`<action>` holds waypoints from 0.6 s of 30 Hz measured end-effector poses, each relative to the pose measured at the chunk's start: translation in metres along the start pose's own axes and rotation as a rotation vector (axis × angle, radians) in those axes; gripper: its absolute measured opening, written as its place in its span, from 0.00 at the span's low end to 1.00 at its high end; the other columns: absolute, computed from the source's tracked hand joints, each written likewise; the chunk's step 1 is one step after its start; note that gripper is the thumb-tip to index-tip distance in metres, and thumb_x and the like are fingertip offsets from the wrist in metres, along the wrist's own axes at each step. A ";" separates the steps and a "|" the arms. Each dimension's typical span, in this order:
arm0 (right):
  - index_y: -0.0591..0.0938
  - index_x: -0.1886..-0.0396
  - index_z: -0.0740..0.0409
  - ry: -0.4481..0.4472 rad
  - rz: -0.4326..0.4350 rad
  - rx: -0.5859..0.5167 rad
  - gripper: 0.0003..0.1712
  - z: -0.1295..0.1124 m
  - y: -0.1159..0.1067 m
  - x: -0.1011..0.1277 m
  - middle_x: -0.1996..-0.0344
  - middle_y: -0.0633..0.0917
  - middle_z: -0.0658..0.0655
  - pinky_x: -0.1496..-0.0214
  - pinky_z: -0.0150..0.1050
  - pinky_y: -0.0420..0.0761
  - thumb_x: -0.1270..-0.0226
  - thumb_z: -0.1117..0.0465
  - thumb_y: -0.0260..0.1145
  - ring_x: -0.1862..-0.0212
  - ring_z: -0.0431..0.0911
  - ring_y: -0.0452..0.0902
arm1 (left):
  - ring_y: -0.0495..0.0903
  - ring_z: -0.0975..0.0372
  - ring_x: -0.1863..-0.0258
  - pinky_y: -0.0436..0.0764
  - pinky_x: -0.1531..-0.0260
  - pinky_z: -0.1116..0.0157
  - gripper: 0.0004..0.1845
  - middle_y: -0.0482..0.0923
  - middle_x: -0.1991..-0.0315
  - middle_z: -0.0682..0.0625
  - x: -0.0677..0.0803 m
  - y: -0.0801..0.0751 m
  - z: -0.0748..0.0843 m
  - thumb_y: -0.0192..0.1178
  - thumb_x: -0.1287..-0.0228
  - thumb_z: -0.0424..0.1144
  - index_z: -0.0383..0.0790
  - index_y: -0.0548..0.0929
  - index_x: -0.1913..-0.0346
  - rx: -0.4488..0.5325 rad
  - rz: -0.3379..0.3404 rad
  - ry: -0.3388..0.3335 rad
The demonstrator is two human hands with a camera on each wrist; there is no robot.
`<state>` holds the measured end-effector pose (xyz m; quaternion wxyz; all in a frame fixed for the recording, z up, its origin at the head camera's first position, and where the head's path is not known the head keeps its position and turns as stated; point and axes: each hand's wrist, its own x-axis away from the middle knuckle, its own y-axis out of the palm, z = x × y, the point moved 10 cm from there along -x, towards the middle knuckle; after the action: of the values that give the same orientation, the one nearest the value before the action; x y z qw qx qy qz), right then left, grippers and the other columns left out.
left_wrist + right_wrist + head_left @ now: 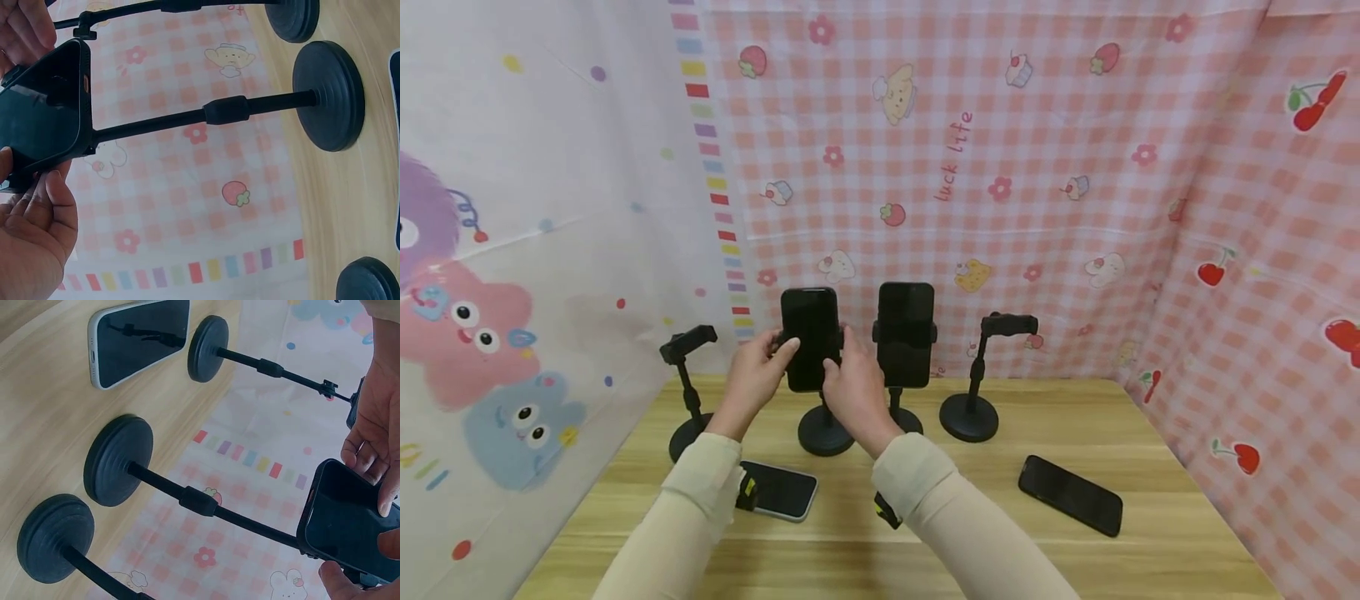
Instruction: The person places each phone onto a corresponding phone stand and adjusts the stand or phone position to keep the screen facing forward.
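A black smartphone (810, 340) stands upright in the clamp of a black phone stand (825, 431), left of centre. My left hand (756, 367) grips its left side, thumb on the screen's edge and fingers behind. On its right side my right hand (857, 379) holds the phone, thumb over the lower screen edge, fingers reaching round the clamp. In the left wrist view, the left fingers curl beneath the phone (44, 119). The right wrist view has both hands on the phone (350, 519), with the stand's pole (250, 526) running down to its round base.
Just right, a second phone (906, 333) sits in another stand. Stands with bare clamps are at far left (688, 392) and right (973, 412). On the wooden table (1000, 517) lie a light-edged phone (786, 492) near my left forearm and a black phone (1070, 494) at right. Patterned cloth (1045, 125) hangs behind.
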<state>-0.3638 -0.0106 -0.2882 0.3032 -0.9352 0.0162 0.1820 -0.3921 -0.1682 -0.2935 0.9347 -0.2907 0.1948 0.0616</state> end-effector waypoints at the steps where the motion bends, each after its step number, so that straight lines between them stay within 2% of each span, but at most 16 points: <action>1: 0.58 0.23 0.61 -0.004 0.003 0.006 0.35 0.000 0.000 0.001 0.31 0.70 0.63 0.36 0.54 0.72 0.23 0.60 0.58 0.36 0.56 0.73 | 0.83 0.47 0.60 0.83 0.58 0.52 0.28 0.81 0.50 0.32 0.000 0.000 0.000 0.54 0.24 0.49 0.28 0.74 0.35 0.001 -0.003 0.003; 5: 0.57 0.23 0.61 -0.018 -0.006 0.008 0.35 -0.001 0.003 0.005 0.37 0.75 0.64 0.41 0.53 0.76 0.23 0.59 0.58 0.42 0.56 0.77 | 0.83 0.48 0.61 0.83 0.60 0.55 0.27 0.82 0.54 0.34 0.003 -0.003 -0.004 0.53 0.24 0.51 0.30 0.77 0.39 0.000 -0.006 0.005; 8: 0.57 0.22 0.61 -0.026 -0.020 0.004 0.35 -0.003 0.005 0.008 0.38 0.75 0.65 0.43 0.53 0.77 0.23 0.59 0.58 0.44 0.56 0.78 | 0.81 0.51 0.64 0.82 0.62 0.60 0.24 0.82 0.63 0.38 0.008 -0.005 -0.010 0.52 0.25 0.54 0.32 0.79 0.49 0.008 -0.008 -0.008; 11: 0.58 0.22 0.60 -0.027 -0.023 0.011 0.35 -0.002 0.006 0.010 0.37 0.74 0.64 0.43 0.53 0.77 0.24 0.59 0.58 0.44 0.56 0.78 | 0.78 0.53 0.68 0.80 0.64 0.62 0.25 0.76 0.70 0.42 0.011 -0.004 -0.014 0.51 0.25 0.57 0.33 0.77 0.57 0.011 -0.016 -0.026; 13: 0.58 0.22 0.59 -0.024 -0.021 0.017 0.35 0.000 0.004 0.011 0.35 0.74 0.63 0.42 0.53 0.77 0.24 0.59 0.58 0.43 0.55 0.78 | 0.77 0.54 0.69 0.79 0.64 0.63 0.26 0.72 0.72 0.44 0.013 -0.002 -0.017 0.50 0.25 0.59 0.34 0.75 0.60 0.011 -0.023 -0.035; 18: 0.61 0.24 0.58 -0.013 -0.024 0.035 0.34 0.007 0.000 0.013 0.41 0.80 0.60 0.45 0.51 0.79 0.24 0.57 0.59 0.47 0.53 0.81 | 0.76 0.54 0.70 0.79 0.64 0.63 0.27 0.72 0.73 0.44 0.012 0.003 -0.016 0.49 0.25 0.60 0.35 0.74 0.62 0.023 -0.020 -0.036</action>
<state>-0.3536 -0.0056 -0.2981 0.3216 -0.9288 0.0060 0.1843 -0.3865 -0.1745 -0.3118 0.9419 -0.2808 0.1758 0.0554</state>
